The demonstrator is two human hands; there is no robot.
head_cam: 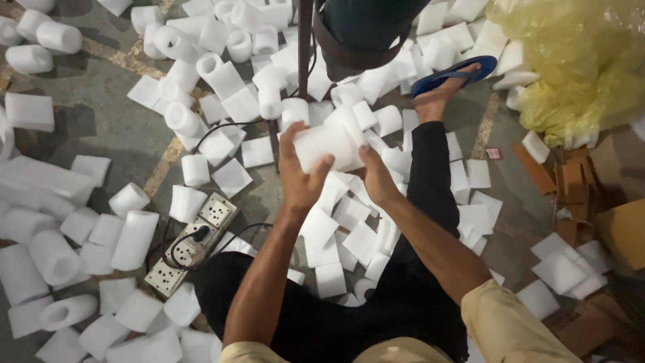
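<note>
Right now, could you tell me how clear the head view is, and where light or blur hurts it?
Head view: dim, soft overall; the white foam piece between left hand and right hand is slightly overexposed, details washed out; yellow plastic bag looks hazy; bottom right corner falls into shadow.

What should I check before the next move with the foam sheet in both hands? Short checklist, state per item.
1. Left hand grips the white foam piece: ok.
2. Right hand holds its other edge: ok.
3. Foam curled into a closed tube: cannot tell, hands cover the seam.
4. Dark machine head directly above the foam, apart from the fingers: ok.
5. Power strip with its black cable plugged in, lying among loose foam rolls: not ok, cluttered.
6. Floor near the sandalled foot: not ok, strewn with flat foam sheets.
</note>
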